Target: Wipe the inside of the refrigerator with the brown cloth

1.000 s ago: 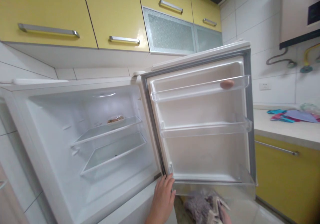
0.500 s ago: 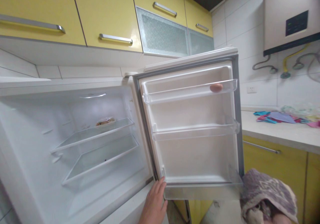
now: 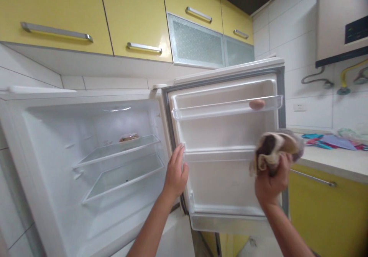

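Cloth [image 3: 276,148] beige and greyish purple, dark in folds. Fridge [image 3: 51,153] white inside; door [image 3: 221,184] white too, edged by grey seal [image 3: 281,123], racks [image 3: 227,223] clear. Egg [image 3: 257,104] brownish pink. Cupboards [image 3: 135,15] up there plain yellow, handles [image 3: 144,48] silver, glass [image 3: 197,40] pale green and speckled. Tiles [image 3: 316,117] white, thin dark lines. Over on off-white desk [image 3: 330,157], scraps [image 3: 337,141] blue, pink, lilac. Heater [image 3: 332,19] beige, panel [image 3: 356,30] black.

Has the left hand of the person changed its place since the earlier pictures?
Yes, upward: the left hand was beside the bottom door shelf and now is beside the middle door shelf.
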{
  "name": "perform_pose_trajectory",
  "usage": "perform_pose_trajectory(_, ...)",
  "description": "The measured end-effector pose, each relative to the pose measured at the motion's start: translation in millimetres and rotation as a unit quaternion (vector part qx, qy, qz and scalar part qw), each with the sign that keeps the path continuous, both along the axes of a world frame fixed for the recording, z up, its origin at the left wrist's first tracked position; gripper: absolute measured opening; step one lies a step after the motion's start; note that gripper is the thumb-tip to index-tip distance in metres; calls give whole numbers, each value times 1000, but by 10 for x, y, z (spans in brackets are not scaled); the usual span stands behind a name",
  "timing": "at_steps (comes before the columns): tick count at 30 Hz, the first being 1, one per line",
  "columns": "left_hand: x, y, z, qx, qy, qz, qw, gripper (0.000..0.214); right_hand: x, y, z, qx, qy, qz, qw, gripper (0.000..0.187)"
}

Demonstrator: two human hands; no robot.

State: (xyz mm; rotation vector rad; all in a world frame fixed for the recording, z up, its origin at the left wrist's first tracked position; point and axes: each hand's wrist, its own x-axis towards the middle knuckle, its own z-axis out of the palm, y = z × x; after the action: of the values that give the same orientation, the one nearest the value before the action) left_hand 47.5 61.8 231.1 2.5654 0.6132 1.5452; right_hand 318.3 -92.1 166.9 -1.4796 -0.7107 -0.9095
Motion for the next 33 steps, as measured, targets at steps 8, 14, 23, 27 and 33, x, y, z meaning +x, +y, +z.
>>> perform_pose_trajectory(8, -65, -45, 156, -126, -19, -82, 989, 46, -1102, 713, 41, -154, -264, 103, 947, 50)
perform_pose_trajectory(14, -192, 136, 162, -328, -265, -155, 893, 45, -1617, 1006, 632, -263, -434, 135, 851, 47)
perform_pose_trajectory(23, -191, 86, 89, -258, -263, -80, 926, 55, -1390, 755, 1285, -439, -301, 135, 836, 30)
perform_pose_trajectory(27, -61, -92, 135, -147, -156, -24, 977, 49, -929, 490, 1400, -503, -235, 130, 821, 25)
perform_pose_trajectory(33, 9, -113, 131, 9, 32, 17, 999, 50, -93, -29, 1459, -543, -182, 135, 809, 27)
